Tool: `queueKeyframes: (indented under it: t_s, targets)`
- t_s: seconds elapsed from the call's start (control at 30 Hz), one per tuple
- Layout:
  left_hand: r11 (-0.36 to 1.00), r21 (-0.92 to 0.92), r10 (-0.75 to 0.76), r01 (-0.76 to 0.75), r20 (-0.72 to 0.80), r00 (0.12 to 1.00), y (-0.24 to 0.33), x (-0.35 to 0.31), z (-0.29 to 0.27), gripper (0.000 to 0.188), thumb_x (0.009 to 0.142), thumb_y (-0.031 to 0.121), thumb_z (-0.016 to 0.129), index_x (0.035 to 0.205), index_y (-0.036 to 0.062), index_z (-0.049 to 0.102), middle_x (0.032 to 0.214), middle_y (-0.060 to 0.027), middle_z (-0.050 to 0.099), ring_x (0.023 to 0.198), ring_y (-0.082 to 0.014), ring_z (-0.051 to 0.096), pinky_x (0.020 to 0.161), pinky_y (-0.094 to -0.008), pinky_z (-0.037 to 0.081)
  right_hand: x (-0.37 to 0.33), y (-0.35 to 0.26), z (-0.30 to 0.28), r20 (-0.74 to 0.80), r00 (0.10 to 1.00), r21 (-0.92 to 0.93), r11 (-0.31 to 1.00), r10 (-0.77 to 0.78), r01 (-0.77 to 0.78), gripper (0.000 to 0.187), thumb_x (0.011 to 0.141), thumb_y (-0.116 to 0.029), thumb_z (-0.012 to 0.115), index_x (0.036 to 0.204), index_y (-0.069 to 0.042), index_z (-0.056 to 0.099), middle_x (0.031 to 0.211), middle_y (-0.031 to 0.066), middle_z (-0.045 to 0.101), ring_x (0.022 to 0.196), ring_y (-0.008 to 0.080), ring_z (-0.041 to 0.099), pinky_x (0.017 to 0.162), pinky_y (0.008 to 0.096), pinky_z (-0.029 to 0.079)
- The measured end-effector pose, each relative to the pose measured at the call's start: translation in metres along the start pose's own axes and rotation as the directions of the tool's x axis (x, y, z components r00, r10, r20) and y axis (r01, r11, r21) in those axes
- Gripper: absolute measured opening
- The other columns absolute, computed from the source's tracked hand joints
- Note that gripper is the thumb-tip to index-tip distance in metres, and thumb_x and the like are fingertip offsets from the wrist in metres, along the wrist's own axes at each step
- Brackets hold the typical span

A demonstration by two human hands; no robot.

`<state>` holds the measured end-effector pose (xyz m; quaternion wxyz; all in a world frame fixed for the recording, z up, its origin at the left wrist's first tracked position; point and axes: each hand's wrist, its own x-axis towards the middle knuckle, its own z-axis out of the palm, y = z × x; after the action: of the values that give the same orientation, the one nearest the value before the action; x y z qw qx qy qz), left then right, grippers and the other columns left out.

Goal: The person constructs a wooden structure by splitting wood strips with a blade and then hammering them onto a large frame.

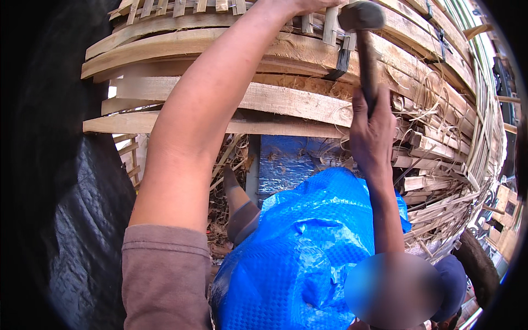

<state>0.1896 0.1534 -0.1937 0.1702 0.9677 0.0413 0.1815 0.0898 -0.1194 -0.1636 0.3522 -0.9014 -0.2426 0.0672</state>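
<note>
My right hand (pixel 373 129) is closed round the handle of a hammer (pixel 367 63), which stands upright in the picture with its dark, worn head near the top edge. Up there, close beside the hammer head, is my left hand (pixel 308 5); the frame cuts it off and most of its fingers are hidden. Short thin wooden slats (pixel 330 27) stand in a row just below it, against long pale wooden strips (pixel 297 49). A black band (pixel 340 61) is wrapped round one of these strips below the hammer head.
A crumpled blue plastic sheet (pixel 308 236) covers the area below my hands. Black sheeting (pixel 88 220) hangs at the left. Stacked wooden strips (pixel 434 146) and curly shavings (pixel 429 113) crowd the right side. A worn blue board (pixel 291 162) lies behind the sheet.
</note>
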Motion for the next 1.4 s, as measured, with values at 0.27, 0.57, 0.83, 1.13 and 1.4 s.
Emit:
queueKeyframes:
  t_s: [0.27,0.57,0.83,1.13,1.4]
  targets:
    - [0.995,0.081,-0.057,0.058,-0.014,0.998,0.014,-0.014,-0.011,0.058,0.088,0.06,0.055,0.138,0.0309,0.056,0.146,-0.0003,0.053,0.135,-0.0353,0.045,0.118,-0.0554,0.025,0.008,-0.003,-0.007,-0.05,0.998,0.179,0.984,0.035,-0.025,0.033,0.104,-0.037,0.052,0.098,-0.005,0.049,0.057,0.0093,0.047,0.051,0.0164,0.047,0.049,0.0378,0.037]
    - [0.973,0.187,-0.139,0.133,0.021,0.99,0.023,-0.012,-0.013,0.06,0.089,0.061,0.052,0.141,0.0295,0.054,0.148,-0.0029,0.05,0.137,-0.0333,0.044,0.119,-0.0526,0.025,0.013,0.01,0.005,-0.003,0.985,0.243,0.956,0.17,-0.164,0.035,0.103,-0.037,0.054,0.103,-0.003,0.053,0.063,0.0112,0.055,0.057,0.0199,0.053,0.054,0.039,0.041]
    - [0.988,0.136,-0.069,0.07,-0.013,0.998,0.025,-0.005,-0.01,0.059,0.088,0.058,0.056,0.137,0.0271,0.058,0.146,-0.0039,0.052,0.134,-0.0333,0.047,0.12,-0.051,0.025,0.012,0.017,0.027,0.042,0.991,0.15,0.98,0.127,-0.132,0.039,0.103,-0.04,0.052,0.102,-0.001,0.05,0.065,0.0221,0.055,0.06,0.037,0.056,0.06,0.0486,0.042]
    - [0.977,0.154,-0.149,0.149,-0.01,0.989,0.026,-0.005,-0.009,0.056,0.087,0.059,0.057,0.134,0.0294,0.06,0.148,-0.0022,0.05,0.138,-0.0305,0.043,0.119,-0.0549,0.024,0.011,0.025,0.023,-0.054,0.998,0.196,0.98,0.033,-0.021,0.034,0.103,-0.037,0.053,0.1,-0.003,0.049,0.064,0.0174,0.055,0.055,0.0287,0.056,0.054,0.043,0.042]
    - [0.987,0.149,-0.052,0.052,-0.008,0.999,0.014,-0.008,-0.006,0.061,0.092,0.064,0.048,0.139,0.0261,0.056,0.146,-0.0045,0.052,0.136,-0.0318,0.045,0.12,-0.0514,0.023,0.019,-0.007,-0.015,-0.031,0.998,0.522,0.853,0.054,-0.03,0.033,0.103,-0.041,0.052,0.094,-0.009,0.052,0.061,-0.0062,0.041,0.049,0.0035,0.04,0.043,0.0221,0.033]
